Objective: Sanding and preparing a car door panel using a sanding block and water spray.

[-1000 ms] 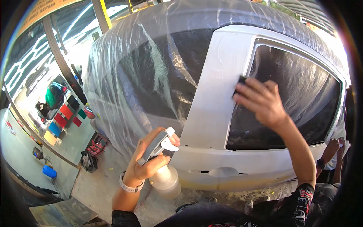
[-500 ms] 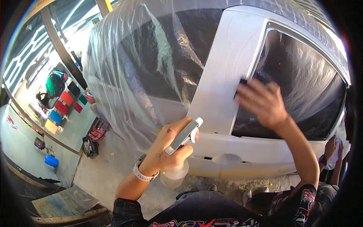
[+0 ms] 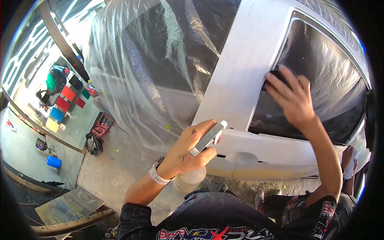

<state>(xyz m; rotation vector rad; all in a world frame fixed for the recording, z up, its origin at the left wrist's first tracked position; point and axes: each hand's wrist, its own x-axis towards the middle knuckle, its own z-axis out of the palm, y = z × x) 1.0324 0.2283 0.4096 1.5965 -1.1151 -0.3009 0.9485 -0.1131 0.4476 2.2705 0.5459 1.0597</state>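
Observation:
My left hand [image 3: 187, 151] grips a spray bottle [image 3: 189, 180]. Its grey-and-white trigger head pokes out above my fingers, pointing toward the car. At the window pillar, my right hand [image 3: 295, 100] has its fingers bent over a dark pad [image 3: 277, 78], which is partly hidden beneath them. The pad is at the border between the pale car body panel [image 3: 245, 56] and the dark window opening [image 3: 312, 56]. Fine wet-looking marks show on the upper part of the panel.
Clear plastic sheeting [image 3: 152, 72] covers the car to the left and lies over the window. At the far right another person's hands [image 3: 347, 158] are by a white cloth [image 3: 352, 169]. A tool bag [image 3: 95, 144] and blue container [image 3: 53, 161] stand on the left floor.
My right hand has moved up and to the right with the dark pad, from the pillar to the window's edge. The left hand and bottle sit slightly farther right in view, which itself has shifted.

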